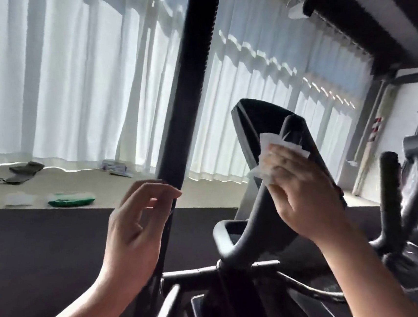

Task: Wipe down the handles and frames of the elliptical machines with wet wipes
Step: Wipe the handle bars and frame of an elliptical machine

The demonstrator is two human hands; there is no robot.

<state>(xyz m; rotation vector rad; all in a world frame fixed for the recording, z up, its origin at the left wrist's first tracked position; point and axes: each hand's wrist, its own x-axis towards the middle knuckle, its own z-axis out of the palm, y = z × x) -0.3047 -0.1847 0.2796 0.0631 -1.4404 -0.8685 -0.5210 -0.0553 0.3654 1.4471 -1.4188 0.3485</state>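
Pleated white curtains [82, 82]; crumpled wipe [268, 164] round black handle [270, 202]

We count two hands, one white wet wipe [277, 149], one green wipes pack [71, 199], one console [269, 128] and three upright black handles in view.

- No words or numbers can be read anywhere.
- The green pack [71, 199] at about 8 o'clock has a label, but it is too blurry to read.
- The small box [114, 166] at about 9 o'clock is blurry too.
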